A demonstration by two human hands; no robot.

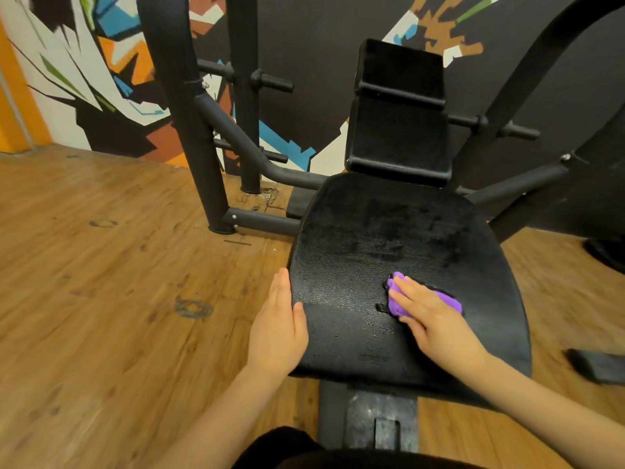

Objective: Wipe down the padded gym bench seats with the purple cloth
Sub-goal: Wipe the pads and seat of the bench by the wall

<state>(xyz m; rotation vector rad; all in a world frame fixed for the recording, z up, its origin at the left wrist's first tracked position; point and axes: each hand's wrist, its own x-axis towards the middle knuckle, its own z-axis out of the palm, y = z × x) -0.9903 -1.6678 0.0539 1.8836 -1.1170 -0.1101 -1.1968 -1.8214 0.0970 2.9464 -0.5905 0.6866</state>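
Observation:
A wide black padded seat [372, 238] fills the middle of the head view, with a narrower black back pad [400, 130] rising behind it. My right hand [433, 319] lies flat with straight fingers on the bunched purple cloth [395, 304], pressing it onto the seat's right front area. The cloth shows at my fingertips and past my knuckles; the rest is hidden under the palm. My left hand [279, 330] rests flat against the seat's left edge, fingers straight, thumb on the padding.
Black steel frame posts [189, 106] with plate pegs [270, 81] stand left of the seat, and angled arms [527, 76] rise on the right. The bench's base bar [378, 424] runs toward me. Wooden floor [101, 299] spreads left; a painted wall stands behind.

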